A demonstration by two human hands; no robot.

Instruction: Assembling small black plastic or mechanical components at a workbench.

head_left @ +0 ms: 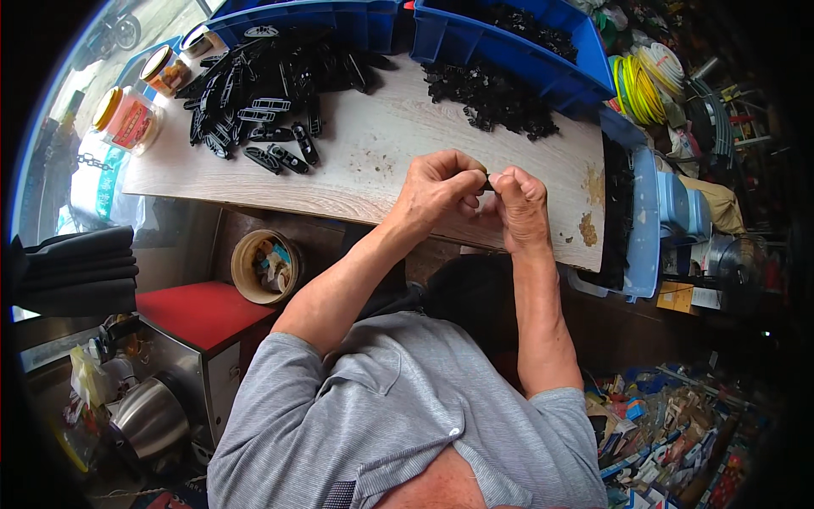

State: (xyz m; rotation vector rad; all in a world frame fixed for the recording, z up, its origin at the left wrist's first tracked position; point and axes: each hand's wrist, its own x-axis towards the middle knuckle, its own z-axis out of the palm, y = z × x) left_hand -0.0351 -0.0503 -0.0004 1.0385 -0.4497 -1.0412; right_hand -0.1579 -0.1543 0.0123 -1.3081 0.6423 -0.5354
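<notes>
A: With the clock centred on the view, what's sitting toward the left of the table (pixel 377 110)?

B: A yellow-lidded jar (pixel 130 123) is standing at 10, right by the edge, so I'm guessing it's being kept out of the way. Next over, nearer 11, a pile of long black parts (pixel 267 106) is sprawling loose, probably for easy grabbing.

A: And the bucket (pixel 243 265) at 9?

B: It's standing lower than the tabletop with scraps inside, so maybe it's serving as a bin.

A: What's the left hand (pixel 432 191) doing?

B: It's hovering around 1, thumb and forefinger pinching a small dark piece (pixel 487 181). That piece is sitting between both hands, above the table, between 1 and 2. Fingertips are hiding most of it, so I can't tell its shape.

A: What's lying beyond that?

B: A heap of small black bits (pixel 492 97) at 1, lying in front of a blue crate (pixel 462 44). Imo that's saving a reach into the crate.

A: Right hand (pixel 524 212)?

B: It's at 2, fingers curling in, looks like it's gripping the piece from the other side. Tiny thing, so both hands are probably steadying it.

A: Anything near 3?

B: A light-blue tray (pixel 646 220) is standing beyond the table's right end, likely being parked within arm's reach.
</notes>
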